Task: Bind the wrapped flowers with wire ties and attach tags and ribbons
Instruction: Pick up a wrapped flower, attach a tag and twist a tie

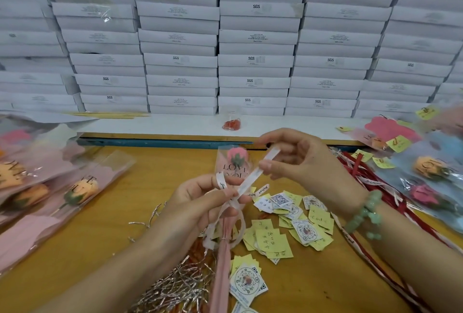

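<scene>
A wrapped flower (236, 162) with a pink bud in a pink "LOVE YOU" sleeve stands upright at the centre. My left hand (200, 202) pinches it at the neck, where a white ribbon (253, 174) is looped. My right hand (295, 157) holds the ribbon's free end, pulled up and to the right. A thin wire tie (223, 238) binds the gathered stem wrap below. Yellow and white tags (288, 225) lie scattered on the wooden table (100, 250) under my hands. Silver wire ties (175, 287) are heaped at the bottom centre.
Wrapped flowers (50, 187) lie stacked at left, and more wrapped flowers (431, 169) with tags at right. Red and white ribbons (363, 177) lie at right. A bag of red clips (231, 123) sits on the white shelf. White boxes (250, 36) are stacked behind.
</scene>
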Motion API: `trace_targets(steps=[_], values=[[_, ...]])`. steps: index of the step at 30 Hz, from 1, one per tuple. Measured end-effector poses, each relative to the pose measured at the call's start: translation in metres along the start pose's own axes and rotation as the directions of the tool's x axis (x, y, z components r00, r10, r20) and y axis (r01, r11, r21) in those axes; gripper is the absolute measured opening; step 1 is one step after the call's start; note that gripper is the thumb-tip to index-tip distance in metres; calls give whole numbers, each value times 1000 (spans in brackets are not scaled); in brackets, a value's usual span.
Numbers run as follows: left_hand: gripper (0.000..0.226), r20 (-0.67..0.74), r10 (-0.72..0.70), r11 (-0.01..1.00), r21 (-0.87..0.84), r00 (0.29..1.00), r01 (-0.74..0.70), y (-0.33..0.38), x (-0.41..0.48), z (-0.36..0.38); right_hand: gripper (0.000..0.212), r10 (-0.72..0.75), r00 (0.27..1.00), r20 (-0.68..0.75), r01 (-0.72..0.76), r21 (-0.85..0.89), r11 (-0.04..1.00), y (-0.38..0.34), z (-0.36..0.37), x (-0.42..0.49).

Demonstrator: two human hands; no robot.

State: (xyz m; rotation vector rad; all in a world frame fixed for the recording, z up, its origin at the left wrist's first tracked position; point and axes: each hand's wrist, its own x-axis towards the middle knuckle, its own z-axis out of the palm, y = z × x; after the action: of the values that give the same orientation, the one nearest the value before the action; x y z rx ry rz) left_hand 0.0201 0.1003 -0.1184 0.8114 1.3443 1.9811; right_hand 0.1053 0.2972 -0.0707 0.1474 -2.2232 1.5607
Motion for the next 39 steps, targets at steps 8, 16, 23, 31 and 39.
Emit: trace_targets(steps=[8,16,23,31,39], values=[[22,-80,-7,995,94,997,14,0,-1,2,21,78,987,-139,-44,238,970,-9,-26,7],[29,-134,37,993,120,990,-21,1,-1,4,27,397,776,490,-465,19,885,-6,-15,-1],[31,-118,51,984,176,992,-29,-1,-2,4,46,339,904,260,-304,-167,938,27,44,-16],[16,-64,61,969,242,996,-44,0,-4,6,10,58,992,111,-23,-294,956,41,57,-19],[11,-15,116,927,361,993,-103,8,-4,1,14,196,973,125,-184,-104,977,41,60,-19]])
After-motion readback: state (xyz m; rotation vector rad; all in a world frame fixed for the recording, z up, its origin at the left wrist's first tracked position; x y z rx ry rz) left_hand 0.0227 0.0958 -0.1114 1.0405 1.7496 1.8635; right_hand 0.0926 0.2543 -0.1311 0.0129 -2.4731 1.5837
